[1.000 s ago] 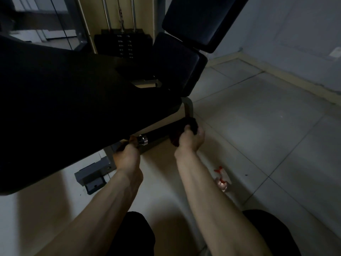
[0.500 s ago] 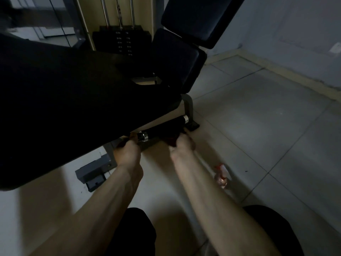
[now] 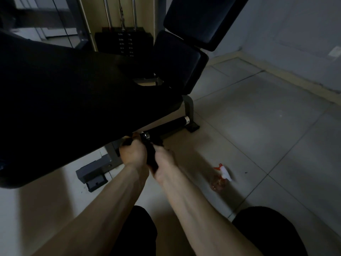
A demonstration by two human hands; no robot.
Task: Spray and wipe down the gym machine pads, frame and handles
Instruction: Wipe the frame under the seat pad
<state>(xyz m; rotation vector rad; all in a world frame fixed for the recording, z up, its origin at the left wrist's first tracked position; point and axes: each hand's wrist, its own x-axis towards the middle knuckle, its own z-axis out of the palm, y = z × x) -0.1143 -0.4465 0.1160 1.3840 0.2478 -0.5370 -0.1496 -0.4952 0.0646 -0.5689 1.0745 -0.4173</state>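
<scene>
As our right hand [image 3: 163,164] drags its clutched cloth [image 3: 151,157] back to our left hand [image 3: 132,154] gripping the handle [image 3: 166,127], that handle seems wiped.

Dim room: pale tiled floor [image 3: 258,126] meets a grey wall [image 3: 295,34] along a cream skirting [image 3: 276,75].

Big pad [image 3: 64,100] overhangs bar [image 3: 166,127] closely from above. Floor [image 3: 258,126] right of bar open; spray bottle [image 3: 221,174] lies there.
</scene>
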